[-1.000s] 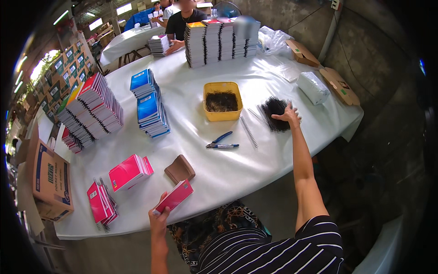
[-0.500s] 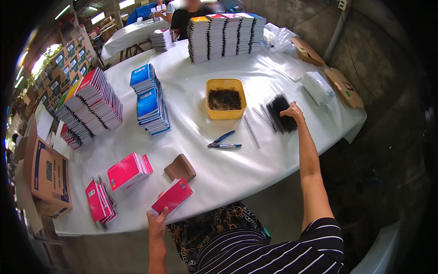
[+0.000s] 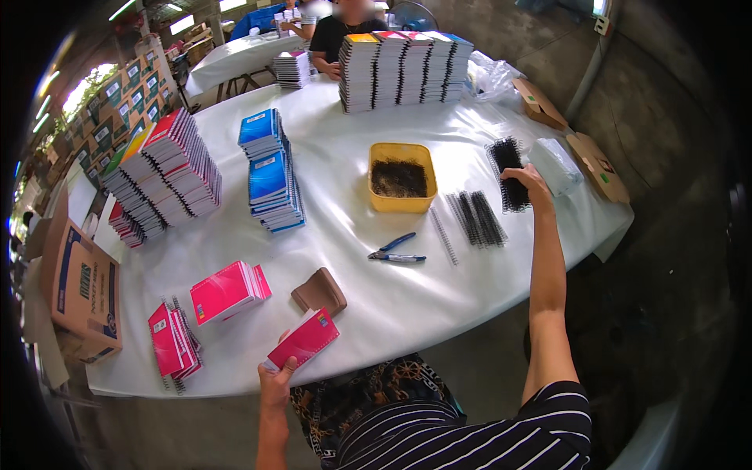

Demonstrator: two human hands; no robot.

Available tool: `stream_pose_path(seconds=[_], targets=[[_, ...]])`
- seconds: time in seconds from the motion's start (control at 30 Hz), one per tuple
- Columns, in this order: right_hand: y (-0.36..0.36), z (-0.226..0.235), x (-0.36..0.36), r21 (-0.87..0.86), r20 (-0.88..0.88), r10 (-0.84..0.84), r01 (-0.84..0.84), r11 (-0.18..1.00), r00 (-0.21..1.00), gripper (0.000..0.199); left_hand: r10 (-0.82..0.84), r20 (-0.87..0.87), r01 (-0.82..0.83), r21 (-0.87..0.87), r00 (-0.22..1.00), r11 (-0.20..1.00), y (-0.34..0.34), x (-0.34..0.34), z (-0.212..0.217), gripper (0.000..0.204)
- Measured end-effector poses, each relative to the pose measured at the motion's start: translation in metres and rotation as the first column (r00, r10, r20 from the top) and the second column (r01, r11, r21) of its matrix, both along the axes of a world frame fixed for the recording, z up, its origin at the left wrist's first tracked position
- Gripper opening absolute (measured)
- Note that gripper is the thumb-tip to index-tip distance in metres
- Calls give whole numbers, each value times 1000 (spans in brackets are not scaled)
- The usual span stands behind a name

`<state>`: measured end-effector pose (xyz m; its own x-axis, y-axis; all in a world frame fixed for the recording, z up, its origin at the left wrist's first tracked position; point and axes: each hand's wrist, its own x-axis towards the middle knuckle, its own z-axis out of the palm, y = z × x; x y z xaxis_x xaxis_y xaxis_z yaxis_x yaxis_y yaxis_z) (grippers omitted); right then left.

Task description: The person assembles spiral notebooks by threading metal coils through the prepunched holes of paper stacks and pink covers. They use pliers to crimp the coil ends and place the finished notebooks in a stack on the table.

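My left hand (image 3: 276, 384) grips a small pink notebook (image 3: 304, 341) with a row of punched holes, at the table's near edge. Farther out on the right, my right hand (image 3: 534, 185) is closed on a bundle of black spiral binding coils (image 3: 506, 155). More black coils (image 3: 479, 219) lie side by side just nearer than that hand, with a single coil (image 3: 444, 236) to their left. Blue-handled cutting pliers (image 3: 395, 254) rest in the middle. Behind them stands a yellow tub (image 3: 403, 205) with dark bits in it. A brown curved block (image 3: 319, 292) is beside the held notebook.
Pink notebooks (image 3: 225, 293) and spiral-bound pink ones (image 3: 169, 345) lie at left. Stacks of blue notebooks (image 3: 274, 188), mixed-colour notebooks (image 3: 176, 164) and tall far stacks (image 3: 403, 74) stand around. A carton (image 3: 88, 301) is left, a plastic-wrapped pack (image 3: 558, 166) right. A person (image 3: 345, 35) sits opposite.
My right hand has moved farther out with a bundle of coils, apart from the coils left on the table. My left hand still holds the pink notebook. The view has shifted slightly.
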<state>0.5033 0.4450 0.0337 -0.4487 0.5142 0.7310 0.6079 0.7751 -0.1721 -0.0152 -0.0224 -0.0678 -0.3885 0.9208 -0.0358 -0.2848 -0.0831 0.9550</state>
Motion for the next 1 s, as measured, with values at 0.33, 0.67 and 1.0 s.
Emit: stream_pose_path(seconds=[0.33,0.67,1.0], targets=[[-30,72,-297,-882,-253,-258,-113,457,932,66,54,-19,-55,-61,998,997,-5,-4,3,54],[148,5,-467,-726,13,-97,76,684,995,125,56,-63,-66,-165,996,984,-5,-2,17,55],[86,-54,-466,-513,210,53,64,856,976,73,69,-98,-85,-173,993,981,-12,-2,22,54]])
